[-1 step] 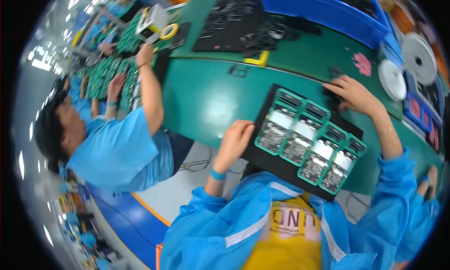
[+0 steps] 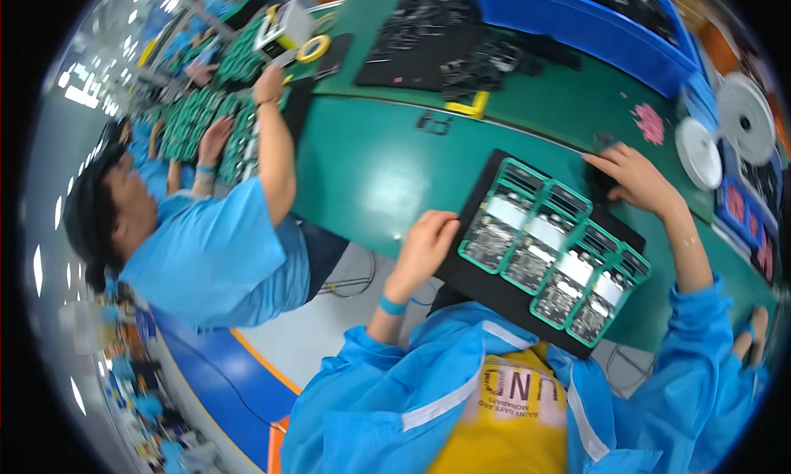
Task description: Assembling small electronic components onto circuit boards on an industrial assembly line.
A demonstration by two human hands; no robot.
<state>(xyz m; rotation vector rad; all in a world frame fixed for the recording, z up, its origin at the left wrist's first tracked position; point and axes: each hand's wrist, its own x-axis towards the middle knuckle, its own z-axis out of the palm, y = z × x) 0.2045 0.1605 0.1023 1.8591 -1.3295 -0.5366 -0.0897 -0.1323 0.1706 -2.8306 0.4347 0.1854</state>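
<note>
A black mat (image 2: 478, 289) lies at the table's near edge, carrying several green-framed circuit boards (image 2: 527, 235) side by side. My left hand (image 2: 424, 247) is at the mat's left edge, fingers curled and thumb pressed against that edge. Beyond the mat's far right side, my right hand (image 2: 638, 180) reaches down over a small heap of dark parts (image 2: 600, 182). Its fingers are bent around the heap's near side. What lies between the right fingertips is dark and blurred, too unclear to name.
Farther back are a blue bin (image 2: 585, 33), a dark heap of parts (image 2: 494, 62), pink pieces (image 2: 649, 124) and white reels (image 2: 699, 153). A small black part (image 2: 434, 123) lies on the green table (image 2: 354, 169). A co-worker (image 2: 214, 235) works at left beside stacked green boards (image 2: 194, 128).
The whole view has shifted slightly, so everything sits a little farther right. My right hand stays at the dark parts, its fingers slightly changed; my left hand stays at the mat's edge.
</note>
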